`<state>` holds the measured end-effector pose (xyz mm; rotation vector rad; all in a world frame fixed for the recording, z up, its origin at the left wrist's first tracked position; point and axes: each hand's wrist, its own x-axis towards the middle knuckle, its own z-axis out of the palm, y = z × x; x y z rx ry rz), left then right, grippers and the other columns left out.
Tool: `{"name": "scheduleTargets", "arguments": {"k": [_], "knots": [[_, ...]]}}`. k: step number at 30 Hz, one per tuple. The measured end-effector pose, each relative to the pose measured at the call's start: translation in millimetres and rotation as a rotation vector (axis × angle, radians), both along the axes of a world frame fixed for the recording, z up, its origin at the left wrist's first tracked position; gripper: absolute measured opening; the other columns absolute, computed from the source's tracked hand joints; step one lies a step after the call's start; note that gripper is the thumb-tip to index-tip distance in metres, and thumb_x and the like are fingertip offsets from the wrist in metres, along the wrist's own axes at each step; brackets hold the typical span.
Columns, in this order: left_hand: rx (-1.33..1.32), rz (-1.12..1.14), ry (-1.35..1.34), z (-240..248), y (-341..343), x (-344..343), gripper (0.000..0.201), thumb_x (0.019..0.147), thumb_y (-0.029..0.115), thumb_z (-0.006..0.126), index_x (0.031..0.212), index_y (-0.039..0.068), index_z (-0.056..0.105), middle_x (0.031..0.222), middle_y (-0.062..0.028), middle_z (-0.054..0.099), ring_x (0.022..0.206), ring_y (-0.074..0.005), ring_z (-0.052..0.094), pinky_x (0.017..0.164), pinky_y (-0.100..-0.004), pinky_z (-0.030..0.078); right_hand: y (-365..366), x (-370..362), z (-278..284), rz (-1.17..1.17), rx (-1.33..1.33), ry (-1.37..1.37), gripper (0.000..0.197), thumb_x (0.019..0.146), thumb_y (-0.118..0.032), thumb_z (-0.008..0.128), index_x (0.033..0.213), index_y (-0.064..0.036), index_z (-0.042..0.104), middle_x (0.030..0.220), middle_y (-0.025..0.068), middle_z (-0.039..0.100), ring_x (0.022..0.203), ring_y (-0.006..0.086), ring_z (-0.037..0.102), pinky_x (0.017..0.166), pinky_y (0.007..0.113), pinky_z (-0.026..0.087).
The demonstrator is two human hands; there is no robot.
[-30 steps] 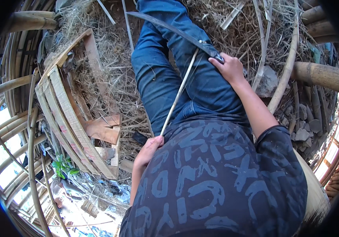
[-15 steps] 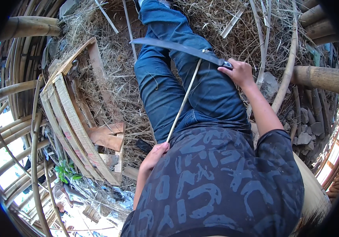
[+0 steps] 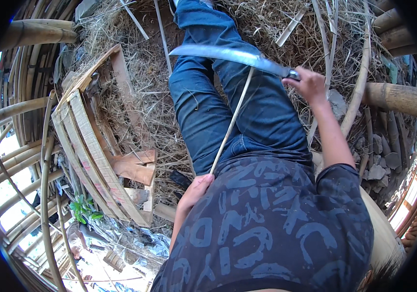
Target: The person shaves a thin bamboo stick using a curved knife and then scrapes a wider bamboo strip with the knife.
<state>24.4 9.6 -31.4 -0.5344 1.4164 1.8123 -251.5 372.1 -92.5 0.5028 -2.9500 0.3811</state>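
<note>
My right hand (image 3: 308, 85) is closed round the dark handle of a machete (image 3: 233, 54). Its long curved blade points left across my jeans, above the knees, and catches the light. A thin bamboo strip (image 3: 234, 119) runs slantwise over my lap, its far end at the blade's lower edge. Whether blade and strip touch, I cannot tell. My left hand (image 3: 198, 190) grips the near end of the strip beside my waist, fingers closed. My legs (image 3: 267, 104) are stretched forward under both things.
On the left lies a slatted wooden crate (image 3: 89, 146) on its side. Dry straw and shavings (image 3: 140, 92) cover the ground around my legs. Thick bamboo poles (image 3: 398, 99) stick in from the right, near broken stones (image 3: 376, 170). Bamboo lattice (image 3: 18, 170) stands at left.
The machete and my right hand have shifted slightly right, and the blade now shines. The strip's far end has moved a little right too. My left hand keeps its hold.
</note>
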Motion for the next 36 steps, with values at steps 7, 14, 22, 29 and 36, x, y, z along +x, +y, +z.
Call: {"name": "scheduleTargets", "arguments": {"k": [7,14,22,29,36], "knots": [[0.051,0.080,-0.151,23,-32,6,0.039,0.096,0.046,0.048,0.070,0.017,0.042,0.056,0.0124,0.029,0.047,-0.0005,0.025,0.043,-0.0185,0.019,122,-62,51,-0.628,-0.280,0.071,0.063,0.082,-0.069,0.054,0.084,-0.0079,0.070,0.065,0.0123,0.064,0.062,0.0290,0.063,0.059,0.043,0.047],[0.084,-0.047,-0.119,30,-15,-59,0.042,0.098,0.044,0.044,0.068,0.015,0.036,0.057,0.0084,0.028,0.049,-0.0033,0.025,0.043,-0.0212,0.017,-3,4,67,-0.420,-1.255,-0.263,0.046,0.092,-0.053,0.052,0.087,-0.0074,0.054,0.055,-0.0028,0.048,0.041,0.0052,0.045,0.038,0.019,0.037],[0.287,0.064,-0.058,40,-4,-94,0.036,0.102,0.036,0.040,0.073,0.014,0.036,0.057,0.0071,0.027,0.047,-0.0044,0.023,0.041,-0.0209,0.019,-89,27,104,-0.119,-1.433,-0.607,0.024,0.095,-0.028,0.058,0.093,-0.0050,0.051,0.062,0.0006,0.054,0.047,0.0072,0.051,0.042,0.022,0.041],[0.245,0.066,0.091,38,5,-97,0.035,0.103,0.032,0.039,0.074,0.013,0.039,0.059,0.0074,0.030,0.049,-0.0033,0.025,0.043,-0.0206,0.021,-89,29,125,0.093,-0.788,-0.365,0.048,0.081,-0.049,0.071,0.082,-0.0018,0.059,0.060,0.0080,0.057,0.052,0.0195,0.058,0.050,0.033,0.043],[0.122,0.055,0.187,64,5,-83,0.033,0.103,0.027,0.039,0.075,0.010,0.040,0.059,0.0068,0.033,0.049,-0.0035,0.029,0.043,-0.0218,0.024,-73,9,150,0.229,-0.338,-0.243,0.056,0.073,-0.058,0.071,0.083,-0.0032,0.066,0.064,0.0144,0.062,0.062,0.0327,0.065,0.057,0.037,0.050]]}}
